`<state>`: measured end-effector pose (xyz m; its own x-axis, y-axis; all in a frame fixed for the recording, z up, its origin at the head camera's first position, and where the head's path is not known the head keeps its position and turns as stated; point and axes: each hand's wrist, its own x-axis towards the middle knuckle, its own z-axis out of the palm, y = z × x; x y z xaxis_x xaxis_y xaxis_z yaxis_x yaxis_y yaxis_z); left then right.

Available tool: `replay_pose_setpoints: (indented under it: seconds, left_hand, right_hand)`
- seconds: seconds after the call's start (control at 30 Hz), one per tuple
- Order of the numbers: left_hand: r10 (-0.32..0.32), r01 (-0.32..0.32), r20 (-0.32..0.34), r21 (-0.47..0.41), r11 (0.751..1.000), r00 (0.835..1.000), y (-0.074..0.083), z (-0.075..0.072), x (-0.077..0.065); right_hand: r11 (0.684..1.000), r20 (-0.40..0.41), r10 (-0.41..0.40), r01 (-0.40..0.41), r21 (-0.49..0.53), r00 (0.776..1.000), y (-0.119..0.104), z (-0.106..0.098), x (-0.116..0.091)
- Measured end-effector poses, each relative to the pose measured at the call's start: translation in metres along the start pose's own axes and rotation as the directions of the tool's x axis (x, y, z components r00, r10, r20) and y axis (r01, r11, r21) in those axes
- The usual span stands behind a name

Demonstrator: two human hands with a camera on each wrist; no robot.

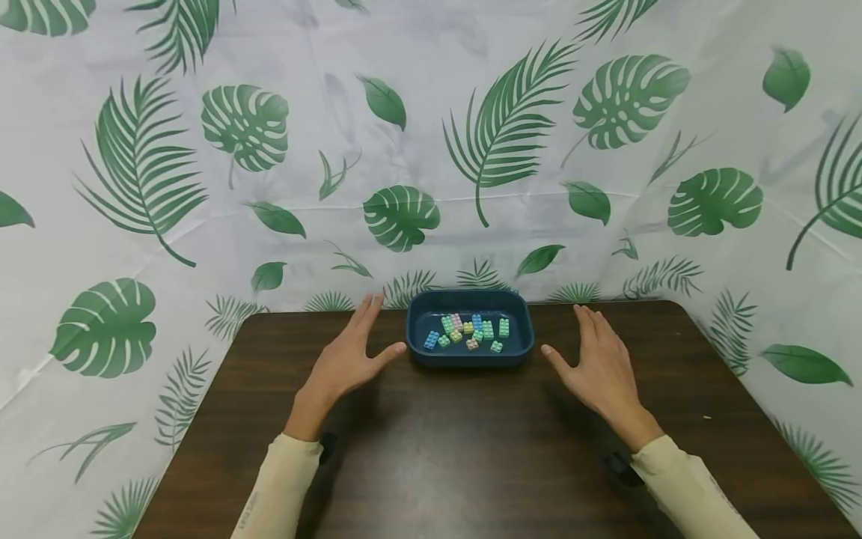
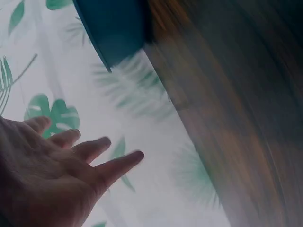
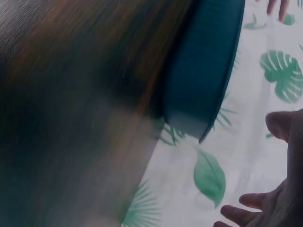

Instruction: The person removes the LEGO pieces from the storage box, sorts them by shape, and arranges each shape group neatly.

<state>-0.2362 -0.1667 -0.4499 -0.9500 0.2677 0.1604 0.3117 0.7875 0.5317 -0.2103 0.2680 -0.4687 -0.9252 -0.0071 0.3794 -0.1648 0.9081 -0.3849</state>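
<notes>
Your left hand [image 1: 346,361] and right hand [image 1: 599,365] flank the blue tray [image 1: 471,361], fingers extended, thumbs spread; meeting its 2 ends evenly should keep the toy bricks [image 1: 488,330] from sliding.

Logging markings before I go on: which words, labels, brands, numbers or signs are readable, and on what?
None can be read.
Left sleeve: small dark print, too small to read.
Right sleeve: faint print, too small to read.
Blue tray and toy bricks: no lettering visible.
</notes>
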Motion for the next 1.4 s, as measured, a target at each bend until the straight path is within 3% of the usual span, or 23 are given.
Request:
replay_pose_setpoints:
  seconds: [0.13,0.27,0.43,0.63,0.77,0.97,1.07,1.3,1.4]
  left_hand:
    - [0.018,-0.017,0.004,-0.131,0.991,1.0,0.01,0.015,0.014]
    - [0.003,-0.012,-0.043,-0.208,0.978,0.999,0.016,0.029,0.029]
    - [-0.072,0.045,-0.075,-0.314,0.948,0.995,0.022,0.044,0.045]
    - [-0.188,0.149,-0.059,-0.401,0.904,0.98,0.03,0.058,0.062]
    - [-0.251,0.213,-0.036,-0.426,0.879,0.967,0.031,0.064,0.069]
    - [-0.302,0.273,0.007,-0.445,0.853,0.953,0.027,0.072,0.074]
    - [-0.319,0.29,0.027,-0.495,0.819,0.947,0.025,0.075,0.076]
    - [-0.338,0.297,0.076,-0.681,0.67,0.938,0.028,0.081,0.077]
    - [-0.348,0.295,0.076,-0.716,0.633,0.934,0.029,0.084,0.078]
  right_hand:
    - [1.0,-0.006,-0.017,0.017,0.022,1.0,-0.004,0.01,0.001]
    - [0.998,-0.009,-0.043,0.044,0.046,0.999,-0.014,0.021,0.008]
    - [0.994,-0.009,-0.077,0.078,0.079,0.997,-0.031,0.03,0.021]
    - [0.988,-0.014,-0.14,0.14,0.066,0.99,-0.044,0.039,0.043]
    - [0.981,0.042,-0.192,0.19,0.041,0.981,-0.05,0.044,0.057]
    - [0.969,0.218,-0.227,0.244,-0.051,0.949,-0.058,0.05,0.071]
    - [0.962,0.279,-0.235,0.264,-0.07,0.931,-0.061,0.05,0.075]
    - [0.956,0.399,-0.21,0.273,-0.11,0.893,-0.062,0.056,0.083]
    - [0.954,0.453,-0.182,0.269,-0.135,0.873,-0.063,0.06,0.087]
